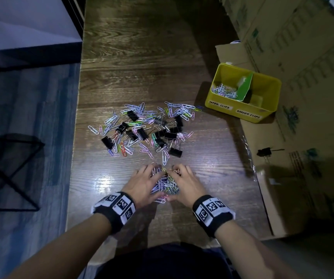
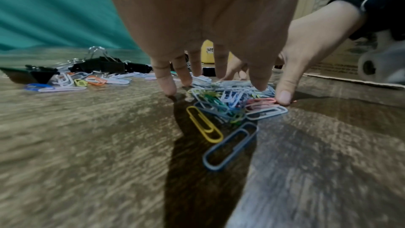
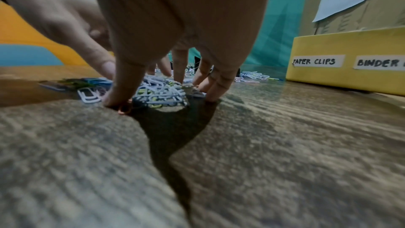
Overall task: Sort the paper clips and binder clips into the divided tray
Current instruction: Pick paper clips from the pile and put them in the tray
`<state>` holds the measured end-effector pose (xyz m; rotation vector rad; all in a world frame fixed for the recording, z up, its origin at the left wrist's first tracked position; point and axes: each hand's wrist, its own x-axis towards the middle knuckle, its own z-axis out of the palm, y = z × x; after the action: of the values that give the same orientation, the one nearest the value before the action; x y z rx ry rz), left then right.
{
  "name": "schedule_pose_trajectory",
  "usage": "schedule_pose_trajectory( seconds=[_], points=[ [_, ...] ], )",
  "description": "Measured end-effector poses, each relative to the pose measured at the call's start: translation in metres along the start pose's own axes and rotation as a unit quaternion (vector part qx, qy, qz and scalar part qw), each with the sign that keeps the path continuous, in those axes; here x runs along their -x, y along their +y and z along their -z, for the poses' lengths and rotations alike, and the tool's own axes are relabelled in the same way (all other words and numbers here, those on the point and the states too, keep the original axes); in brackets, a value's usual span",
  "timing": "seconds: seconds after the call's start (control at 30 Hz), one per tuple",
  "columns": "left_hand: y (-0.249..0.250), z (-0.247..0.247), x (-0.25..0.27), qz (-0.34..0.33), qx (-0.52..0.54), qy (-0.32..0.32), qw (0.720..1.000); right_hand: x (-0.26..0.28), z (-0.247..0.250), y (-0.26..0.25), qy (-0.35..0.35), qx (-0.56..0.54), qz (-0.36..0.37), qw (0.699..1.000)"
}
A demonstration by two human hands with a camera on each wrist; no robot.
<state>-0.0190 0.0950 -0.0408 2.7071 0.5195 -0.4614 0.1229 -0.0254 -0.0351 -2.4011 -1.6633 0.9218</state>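
A small heap of coloured paper clips (image 1: 165,183) lies near the table's front edge, and my two hands cup it from either side. My left hand (image 1: 144,183) has its fingers spread and their tips on the wood beside the heap (image 2: 230,100). My right hand (image 1: 185,183) stands the same way, its thumb and fingertips down around the clips (image 3: 162,91). Neither hand grips anything. Farther back lies a wide scatter of paper clips mixed with black binder clips (image 1: 142,129). The yellow divided tray (image 1: 220,97) at the right holds paper clips in its left compartment.
The tray stands on flattened cardboard (image 1: 262,141), with stacked boxes behind it. One black binder clip (image 1: 264,152) lies on that cardboard. A yellow paper clip (image 2: 203,124) and a blue-grey one (image 2: 230,146) lie just short of the heap. The table's left edge drops to the floor.
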Motion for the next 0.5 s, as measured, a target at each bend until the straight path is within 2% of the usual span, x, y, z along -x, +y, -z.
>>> schedule_pose_trajectory(
  seconds=[0.07, 0.2, 0.3, 0.43, 0.5],
  points=[
    [-0.001, 0.002, -0.001, 0.023, 0.019, 0.013, 0.999, 0.001, 0.001, -0.001, 0.005, -0.015, -0.007, 1.000],
    [0.000, 0.005, -0.011, 0.031, 0.082, -0.006, 0.996, 0.000, 0.005, -0.002, 0.001, -0.033, -0.002, 0.999],
    [0.002, 0.007, -0.012, 0.047, 0.184, 0.022, 0.982, -0.001, 0.007, 0.000, 0.021, -0.083, -0.029, 0.996],
    [0.002, 0.012, -0.012, 0.079, 0.232, 0.035, 0.969, -0.002, 0.009, 0.003, 0.042, -0.119, -0.042, 0.991],
    [0.001, 0.016, -0.012, 0.095, 0.258, 0.051, 0.960, -0.003, 0.010, 0.007, 0.056, -0.172, -0.066, 0.981]
  ],
)
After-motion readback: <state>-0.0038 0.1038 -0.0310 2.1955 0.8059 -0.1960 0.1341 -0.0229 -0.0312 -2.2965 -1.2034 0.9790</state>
